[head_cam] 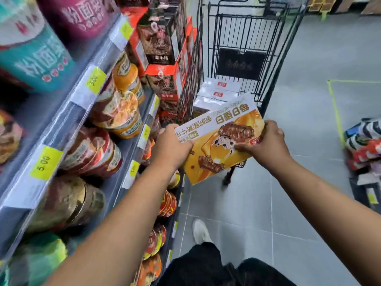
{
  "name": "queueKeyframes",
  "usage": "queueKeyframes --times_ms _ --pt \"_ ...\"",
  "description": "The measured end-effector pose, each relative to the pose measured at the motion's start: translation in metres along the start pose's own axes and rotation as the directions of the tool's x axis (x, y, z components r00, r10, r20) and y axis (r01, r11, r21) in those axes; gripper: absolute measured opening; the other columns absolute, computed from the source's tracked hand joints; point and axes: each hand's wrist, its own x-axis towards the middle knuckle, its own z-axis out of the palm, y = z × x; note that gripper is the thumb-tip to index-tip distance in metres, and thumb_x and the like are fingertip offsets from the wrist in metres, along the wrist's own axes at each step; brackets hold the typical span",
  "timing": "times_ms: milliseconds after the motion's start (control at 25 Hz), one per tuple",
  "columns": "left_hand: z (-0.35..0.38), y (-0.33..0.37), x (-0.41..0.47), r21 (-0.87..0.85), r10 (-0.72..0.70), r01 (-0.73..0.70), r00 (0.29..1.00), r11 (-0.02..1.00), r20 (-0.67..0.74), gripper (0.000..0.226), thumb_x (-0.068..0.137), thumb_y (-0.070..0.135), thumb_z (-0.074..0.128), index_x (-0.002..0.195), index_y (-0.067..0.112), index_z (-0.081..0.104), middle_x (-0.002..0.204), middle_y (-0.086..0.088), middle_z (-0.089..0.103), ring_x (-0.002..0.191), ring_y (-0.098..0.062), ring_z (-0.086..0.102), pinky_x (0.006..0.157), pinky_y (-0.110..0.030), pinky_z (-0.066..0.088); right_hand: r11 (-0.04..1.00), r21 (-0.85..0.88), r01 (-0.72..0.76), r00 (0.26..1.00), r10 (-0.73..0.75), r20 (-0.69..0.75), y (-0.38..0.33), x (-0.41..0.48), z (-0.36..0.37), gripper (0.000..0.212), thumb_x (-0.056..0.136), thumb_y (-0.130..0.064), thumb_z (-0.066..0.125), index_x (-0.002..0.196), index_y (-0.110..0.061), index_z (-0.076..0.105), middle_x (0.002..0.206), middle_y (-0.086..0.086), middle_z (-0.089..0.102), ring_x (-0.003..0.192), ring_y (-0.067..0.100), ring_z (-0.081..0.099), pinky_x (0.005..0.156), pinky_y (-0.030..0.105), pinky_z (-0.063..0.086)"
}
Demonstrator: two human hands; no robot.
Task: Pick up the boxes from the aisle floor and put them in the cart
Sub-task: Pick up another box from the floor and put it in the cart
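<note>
Left hand (173,144): grips the yellow box (221,141) at its left edge;
Right hand (262,140): grips its right edge;
Cart (243,58): holds white boxes (218,90), just behind

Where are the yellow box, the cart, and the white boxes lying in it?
yellow box (218,146), head view, middle of its printed face.
cart (240,62), head view, dark panel on its far wall.
white boxes (218,91), head view, top of the stack.

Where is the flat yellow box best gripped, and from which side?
Grip the yellow box at its two opposite side edges, left hand from the left and right hand from the right. It is wide, thin and tilted, so a two-sided hold should steady it.
</note>
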Motion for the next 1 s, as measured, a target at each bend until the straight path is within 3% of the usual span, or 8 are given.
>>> queueKeyframes --times_ms 280,440,520,640,760,920,1000 --pt "0.012 0.048 0.122 0.023 0.043 -0.044 0.999 0.999 0.006 0.049 0.066 0.050 0.068 0.110 0.032 0.054 0.112 0.003 0.061 0.094 -0.023 0.062 0.083 -0.041 0.054 0.993 0.064 -0.100 0.993 0.103 -0.054 -0.025 0.117 0.009 0.085 0.062 -0.038 0.088 0.129 -0.022 0.038 0.127 0.008 0.041 0.100 0.021 0.047 0.094 0.033 0.042" --pt "0.033 0.067 0.182 0.125 0.046 -0.045 0.999 0.991 -0.007 0.038 0.080 0.041 0.071 0.112 0.029 0.053 0.112 0.003 0.052 0.100 -0.026 0.058 0.080 -0.033 0.045 0.985 -0.067 -0.160 0.985 0.156 -0.073 -0.017 0.183 0.024 0.086 0.062 -0.058 0.080 0.127 -0.021 0.038 0.125 0.010 0.051 0.118 0.036 0.044 0.097 0.045 0.039" --pt "0.049 0.071 0.211 0.157 0.039 -0.039 0.999 0.987 0.001 0.042 0.081 0.041 0.071 0.116 0.027 0.054 0.119 0.001 0.054 0.105 -0.025 0.058 0.082 -0.033 0.043 0.979 -0.049 -0.196 0.980 0.194 -0.038 -0.007 0.211 0.035 0.087 0.060 -0.062 0.078 0.124 -0.019 0.037 0.124 0.011 0.054 0.118 0.038 0.046 0.098 0.049 0.041" --pt "0.075 0.065 0.245 0.178 0.039 -0.044 0.999 0.983 0.028 0.049 0.080 0.039 0.072 0.123 0.023 0.054 0.125 -0.001 0.054 0.111 -0.023 0.056 0.087 -0.034 0.044 0.964 -0.018 -0.265 0.963 0.266 0.041 0.009 0.239 0.051 0.084 0.054 -0.065 0.077 0.112 -0.020 0.036 0.115 0.008 0.060 0.107 0.036 0.056 0.092 0.052 0.048" --pt "0.108 0.050 0.269 0.199 0.032 -0.044 0.998 0.979 0.062 0.053 0.080 0.035 0.071 0.128 0.020 0.052 0.129 -0.001 0.050 0.113 -0.024 0.055 0.088 -0.034 0.044 0.941 0.010 -0.337 0.938 0.335 0.093 0.032 0.261 0.075 0.075 0.059 -0.058 0.080 0.107 -0.021 0.034 0.105 0.003 0.063 0.098 0.030 0.062 0.088 0.049 0.051" --pt "0.152 0.021 0.298 0.258 0.018 -0.051 0.992 0.965 0.127 0.055 0.081 0.032 0.069 0.130 0.020 0.048 0.132 0.000 0.046 0.115 -0.024 0.054 0.088 -0.038 0.045 0.901 -0.055 -0.430 0.895 0.434 0.103 0.068 0.289 0.114 0.066 0.066 -0.057 0.077 0.102 -0.026 0.032 0.092 -0.003 0.056 0.104 0.025 0.048 0.092 0.046 0.046" --pt "0.169 0.009 0.313 0.269 0.023 -0.058 0.991 0.962 0.131 0.055 0.080 0.031 0.069 0.130 0.019 0.049 0.132 0.000 0.046 0.112 -0.025 0.055 0.088 -0.039 0.046 0.886 -0.018 -0.463 0.879 0.461 0.119 0.085 0.298 0.134 0.064 0.065 -0.055 0.078 0.102 -0.027 0.033 0.095 -0.002 0.060 0.105 0.031 0.054 0.090 0.047 0.049"
